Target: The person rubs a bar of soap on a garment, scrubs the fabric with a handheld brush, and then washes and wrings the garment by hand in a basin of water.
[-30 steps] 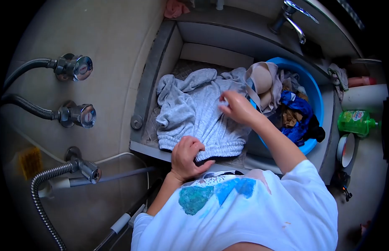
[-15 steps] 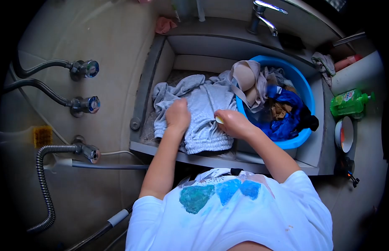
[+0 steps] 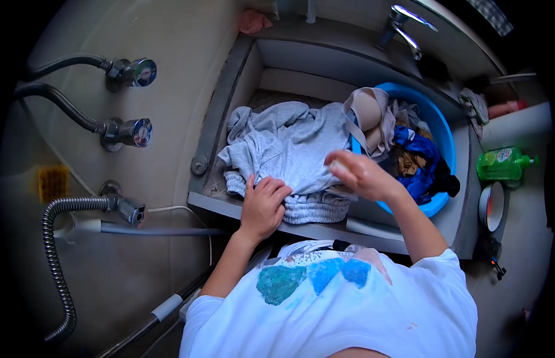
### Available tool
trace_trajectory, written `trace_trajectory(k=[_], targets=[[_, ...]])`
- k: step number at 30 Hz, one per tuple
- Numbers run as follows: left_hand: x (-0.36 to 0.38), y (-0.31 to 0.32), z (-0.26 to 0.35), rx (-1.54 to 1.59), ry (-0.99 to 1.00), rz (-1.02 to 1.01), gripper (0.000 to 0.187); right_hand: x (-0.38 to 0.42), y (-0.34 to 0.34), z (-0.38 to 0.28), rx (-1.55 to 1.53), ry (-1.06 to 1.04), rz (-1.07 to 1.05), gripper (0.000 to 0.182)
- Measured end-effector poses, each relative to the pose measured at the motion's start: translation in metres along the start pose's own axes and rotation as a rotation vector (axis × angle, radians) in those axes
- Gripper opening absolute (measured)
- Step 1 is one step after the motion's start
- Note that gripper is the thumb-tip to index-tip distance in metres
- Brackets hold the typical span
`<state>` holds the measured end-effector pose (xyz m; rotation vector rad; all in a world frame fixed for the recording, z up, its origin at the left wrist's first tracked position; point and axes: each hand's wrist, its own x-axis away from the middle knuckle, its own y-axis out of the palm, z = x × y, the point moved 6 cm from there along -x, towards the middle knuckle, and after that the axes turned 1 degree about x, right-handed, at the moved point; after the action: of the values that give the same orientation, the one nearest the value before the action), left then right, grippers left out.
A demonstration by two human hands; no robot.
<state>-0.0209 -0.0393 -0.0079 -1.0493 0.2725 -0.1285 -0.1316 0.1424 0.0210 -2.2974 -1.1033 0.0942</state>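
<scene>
Grey sweatpants (image 3: 292, 140), or a similar garment with a gathered elastic band along the near edge, lie spread in the sink (image 3: 208, 206). My left hand (image 3: 264, 206) rests on the cloth near the front edge, fingers spread and nothing in them. Above the right side of the garment, my right hand (image 3: 364, 176) is curled around a small pale piece that looks like a bar of soap (image 3: 335, 164), mostly covered by the fingers. Beside it stands a blue basin (image 3: 447, 143) holding a beige bra (image 3: 368, 113) and a blue garment (image 3: 423, 152).
A chrome faucet (image 3: 403, 27) rises behind the sink. On the right are a green soap bottle (image 3: 501, 165) and a white bowl (image 3: 492, 206). Valves with hoses (image 3: 131, 132) stick out from the left wall, near a yellow sponge (image 3: 53, 184). A pink cloth (image 3: 253, 22) lies at the back.
My left hand has gone from a fist on the cloth to lying spread nearer the front edge. My right hand has lifted and turned, still with the pale piece. The whole view has shifted slightly.
</scene>
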Motion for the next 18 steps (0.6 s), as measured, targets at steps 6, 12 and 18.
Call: trace_trajectory(k=[6,12,18], targets=[[0.002,0.000,-0.004,0.046,-0.042,0.092,0.028,-0.076,0.064,-0.008,0.116,-0.454,0.110,0.022],[-0.005,0.000,-0.005,0.092,-0.102,0.068,0.027,-0.133,0.068,0.089,0.432,-0.310,0.240,0.024],[-0.005,-0.004,-0.006,0.112,-0.111,0.058,0.028,-0.150,0.046,0.098,0.395,0.002,0.586,0.024]])
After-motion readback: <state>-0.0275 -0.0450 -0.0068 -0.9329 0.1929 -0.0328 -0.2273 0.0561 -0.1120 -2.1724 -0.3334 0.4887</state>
